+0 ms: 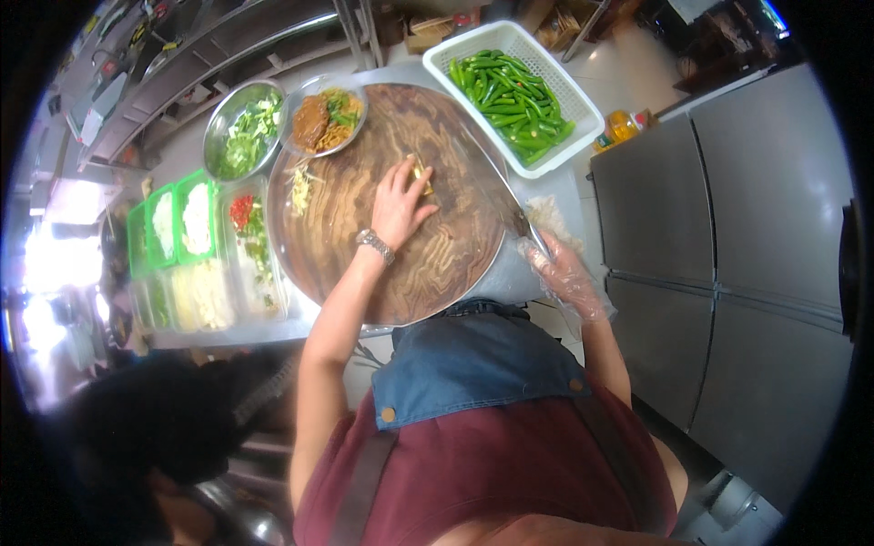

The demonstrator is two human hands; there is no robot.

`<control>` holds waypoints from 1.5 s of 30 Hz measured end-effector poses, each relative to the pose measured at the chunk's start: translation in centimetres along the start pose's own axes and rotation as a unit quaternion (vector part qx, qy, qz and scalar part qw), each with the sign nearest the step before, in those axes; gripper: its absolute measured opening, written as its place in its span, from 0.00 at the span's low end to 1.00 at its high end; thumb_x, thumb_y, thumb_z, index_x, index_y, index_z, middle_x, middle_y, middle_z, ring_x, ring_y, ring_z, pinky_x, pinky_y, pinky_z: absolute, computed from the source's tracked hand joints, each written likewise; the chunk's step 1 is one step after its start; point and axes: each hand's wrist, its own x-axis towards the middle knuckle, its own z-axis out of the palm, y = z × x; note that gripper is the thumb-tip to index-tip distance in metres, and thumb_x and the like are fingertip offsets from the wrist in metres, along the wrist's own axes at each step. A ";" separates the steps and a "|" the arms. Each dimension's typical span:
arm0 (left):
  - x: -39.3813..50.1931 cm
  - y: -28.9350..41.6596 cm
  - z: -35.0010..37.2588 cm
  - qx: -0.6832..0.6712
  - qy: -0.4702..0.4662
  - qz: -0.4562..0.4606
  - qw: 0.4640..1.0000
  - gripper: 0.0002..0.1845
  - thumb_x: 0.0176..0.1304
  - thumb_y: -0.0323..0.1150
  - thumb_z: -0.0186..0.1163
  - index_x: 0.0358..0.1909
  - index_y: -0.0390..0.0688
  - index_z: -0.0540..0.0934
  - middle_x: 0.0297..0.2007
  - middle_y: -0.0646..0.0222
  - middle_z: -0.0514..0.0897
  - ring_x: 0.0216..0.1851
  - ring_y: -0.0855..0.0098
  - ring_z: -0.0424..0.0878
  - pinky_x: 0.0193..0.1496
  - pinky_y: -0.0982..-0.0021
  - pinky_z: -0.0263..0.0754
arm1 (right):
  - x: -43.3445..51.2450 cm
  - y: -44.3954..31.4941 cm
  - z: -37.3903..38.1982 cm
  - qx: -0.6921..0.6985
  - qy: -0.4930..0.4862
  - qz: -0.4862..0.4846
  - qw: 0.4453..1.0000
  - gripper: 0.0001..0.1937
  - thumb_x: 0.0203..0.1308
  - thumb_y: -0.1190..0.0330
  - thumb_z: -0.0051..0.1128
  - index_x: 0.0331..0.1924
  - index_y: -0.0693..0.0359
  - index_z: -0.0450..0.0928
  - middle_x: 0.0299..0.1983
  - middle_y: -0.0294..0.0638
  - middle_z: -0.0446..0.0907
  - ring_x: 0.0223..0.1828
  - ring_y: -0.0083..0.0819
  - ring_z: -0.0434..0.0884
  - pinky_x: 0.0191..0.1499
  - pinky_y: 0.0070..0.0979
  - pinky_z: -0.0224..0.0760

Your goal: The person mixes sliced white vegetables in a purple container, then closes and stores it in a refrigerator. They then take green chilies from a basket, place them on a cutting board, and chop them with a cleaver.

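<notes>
On a round wooden chopping board (450,266), my bare left hand (396,208) has its fingertips on a small yellowish piece, likely ginger (422,179). The fingers partly hide it. A watch circles that wrist. My right hand (563,273), in a clear plastic glove, grips the handle of a large knife (504,194) at the board's right edge. Its blade points away from me and lies tilted along that edge. Pale yellow shreds (300,188) form a small pile at the board's left side.
A white plastic basket (586,130) of green chili peppers stands behind the board. A bowl of noodles (326,123) sits on its back-left edge, beside a steel bowl (212,140) of cut greens. Ingredient tubs (198,218) line the left. Steel cabinets (655,205) stand right; a person (136,423) is lower left.
</notes>
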 end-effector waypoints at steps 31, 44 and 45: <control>30.7 5.4 12.9 0.218 -0.491 0.068 0.841 0.63 0.39 0.48 0.79 0.77 0.62 0.52 0.78 0.58 0.37 0.75 0.46 0.52 0.67 0.42 0.64 | 3.4 1.8 -9.7 -0.081 -0.226 0.042 0.970 0.23 0.71 0.52 0.46 0.50 0.68 0.72 0.42 0.62 0.79 0.45 0.60 0.78 0.46 0.45 0.71; 26.0 3.3 18.9 0.185 -0.150 0.081 0.968 0.18 0.61 0.37 0.57 0.54 0.62 0.78 0.63 0.57 0.66 0.56 0.53 0.73 0.47 0.46 0.73 | 3.1 2.6 -7.2 -0.114 -0.180 0.056 0.975 0.20 0.70 0.55 0.49 0.51 0.64 0.74 0.30 0.52 0.79 0.31 0.47 0.80 0.38 0.42 0.71; 25.9 3.2 18.8 0.178 -0.151 0.076 0.969 0.16 0.60 0.38 0.57 0.51 0.62 0.79 0.61 0.58 0.68 0.54 0.54 0.74 0.44 0.46 0.73 | 3.1 2.6 -7.4 -0.111 -0.184 0.097 0.972 0.21 0.70 0.53 0.49 0.51 0.64 0.74 0.29 0.53 0.79 0.31 0.49 0.81 0.37 0.43 0.71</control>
